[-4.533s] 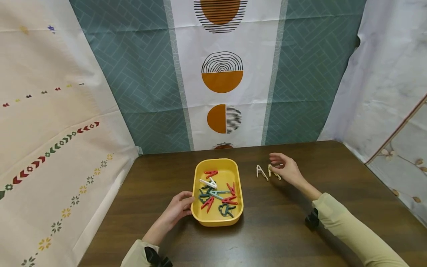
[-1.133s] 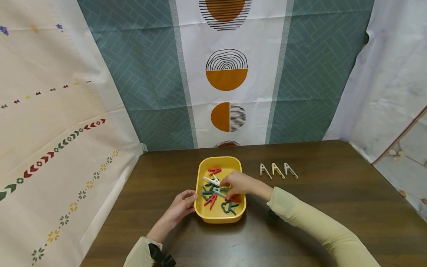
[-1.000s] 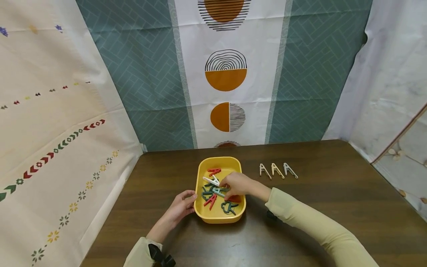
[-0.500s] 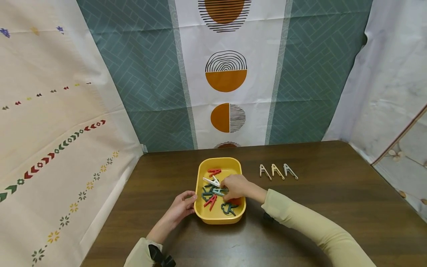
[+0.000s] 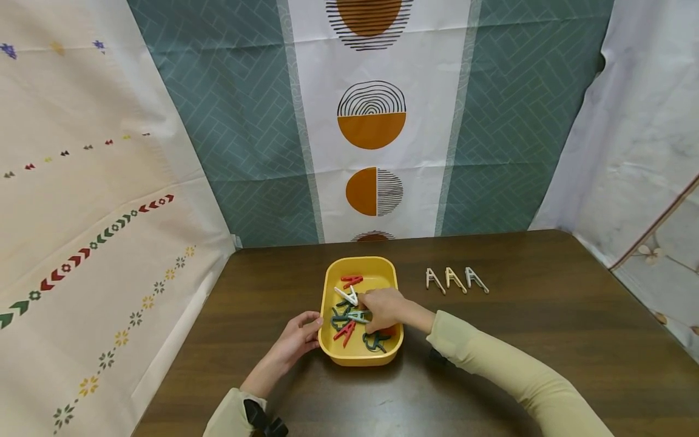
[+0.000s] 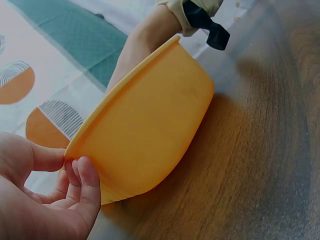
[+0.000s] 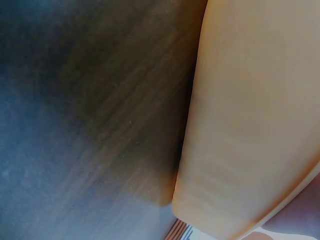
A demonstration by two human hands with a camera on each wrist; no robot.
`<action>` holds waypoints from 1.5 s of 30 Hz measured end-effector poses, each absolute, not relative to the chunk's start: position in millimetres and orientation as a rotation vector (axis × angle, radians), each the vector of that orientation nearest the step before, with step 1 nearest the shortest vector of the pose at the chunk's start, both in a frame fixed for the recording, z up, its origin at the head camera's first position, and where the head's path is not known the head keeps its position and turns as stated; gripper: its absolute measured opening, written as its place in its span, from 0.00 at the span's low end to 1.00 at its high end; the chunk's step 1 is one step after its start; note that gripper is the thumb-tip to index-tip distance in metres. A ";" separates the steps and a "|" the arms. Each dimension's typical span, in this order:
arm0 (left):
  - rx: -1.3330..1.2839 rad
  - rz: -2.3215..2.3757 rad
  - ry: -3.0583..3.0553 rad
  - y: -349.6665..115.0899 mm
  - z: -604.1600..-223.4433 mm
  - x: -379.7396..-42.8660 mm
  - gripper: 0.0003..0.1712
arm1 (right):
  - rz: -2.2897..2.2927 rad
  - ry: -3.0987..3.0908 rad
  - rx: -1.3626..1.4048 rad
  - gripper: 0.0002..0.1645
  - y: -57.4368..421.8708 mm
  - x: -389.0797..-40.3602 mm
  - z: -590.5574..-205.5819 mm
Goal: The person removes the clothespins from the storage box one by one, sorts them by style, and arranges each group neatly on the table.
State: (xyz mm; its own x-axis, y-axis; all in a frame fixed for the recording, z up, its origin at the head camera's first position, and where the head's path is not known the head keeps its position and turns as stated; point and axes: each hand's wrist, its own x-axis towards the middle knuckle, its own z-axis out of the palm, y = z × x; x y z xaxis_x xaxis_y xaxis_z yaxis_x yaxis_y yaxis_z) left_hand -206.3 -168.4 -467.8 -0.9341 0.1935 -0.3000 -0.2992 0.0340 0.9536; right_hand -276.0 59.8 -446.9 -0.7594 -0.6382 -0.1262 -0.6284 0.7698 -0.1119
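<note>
A yellow plastic tub (image 5: 334,353) holding several plastic clothespins stands on the table. My left hand (image 5: 297,335) pinches its left rim between thumb and fingers, seen closely in the left wrist view. My right hand (image 5: 386,308) reaches into the tub over its right side. Between its thumb and fingers shows a pale green clothespin (image 5: 357,316); whether it is gripped cannot be told, as the fingertips are partly hidden. A white clothespin (image 5: 347,296), red clothespins (image 5: 345,332) and dark green clips (image 5: 375,342) lie around the hand. The right wrist view shows only the tub's outer wall (image 7: 250,110).
Right of the tub, three clothespins stand in a row on the brown table (image 5: 546,315): an off-white clothespin (image 5: 434,281), a cream clothespin (image 5: 455,280) and a pale grey clothespin (image 5: 477,280). Patterned cloths (image 5: 240,121) hang behind and at the sides.
My right hand has gone from the row into the tub, and a third clothespin now lies in the row. Lately the white clothespin has tilted slightly; my left hand stays on the rim.
</note>
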 end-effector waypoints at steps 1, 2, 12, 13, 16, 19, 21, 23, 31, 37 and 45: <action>-0.106 1.965 1.971 -168.4 -467.9 -206.6 0.23 | -0.089 2.809 -1.018 0.24 60.0 -276.1 -447.3; -0.105 1.965 1.973 -168.4 -467.9 -206.9 0.23 | -0.084 2.816 -1.025 0.23 60.1 -276.0 -447.7; -0.089 1.971 1.961 -168.0 -468.5 -206.5 0.22 | -0.273 2.950 -0.944 0.17 60.7 -276.1 -454.8; -0.090 1.973 1.960 -168.1 -468.4 -206.5 0.21 | -0.313 2.965 -0.938 0.16 60.9 -276.2 -454.8; -0.091 1.975 1.963 -168.0 -468.9 -206.8 0.22 | -0.433 2.997 -0.958 0.14 61.9 -276.9 -453.6; -0.090 1.975 1.963 -167.5 -469.2 -207.2 0.22 | -0.595 2.979 -0.985 0.14 63.7 -278.1 -452.1; -0.090 1.973 1.963 -167.4 -469.2 -207.4 0.22 | -0.726 2.945 -0.995 0.15 65.0 -279.3 -451.1; -0.094 1.972 1.963 -167.5 -469.1 -207.6 0.22 | -0.861 2.915 -0.982 0.15 66.7 -280.3 -450.7; -0.091 1.969 1.963 -168.2 -469.0 -208.1 0.24 | -1.311 2.880 -0.930 0.18 77.0 -281.4 -450.2; -0.081 1.968 1.959 -168.8 -469.2 -208.6 0.25 | -1.508 2.821 -0.832 0.22 84.2 -279.7 -449.8; -0.094 1.965 1.957 -168.9 -469.3 -207.5 0.26 | -1.699 2.733 -0.739 0.22 94.6 -280.2 -450.6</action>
State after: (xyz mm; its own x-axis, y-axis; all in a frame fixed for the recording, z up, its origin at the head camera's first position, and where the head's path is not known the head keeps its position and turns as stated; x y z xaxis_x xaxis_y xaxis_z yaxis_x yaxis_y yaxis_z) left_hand -207.5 -168.9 -469.3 -0.9314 0.2073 -0.2993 -0.3001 0.0283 0.9535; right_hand -280.2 94.6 -450.6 -0.8876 -0.2863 0.3609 -0.4503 0.3742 -0.8107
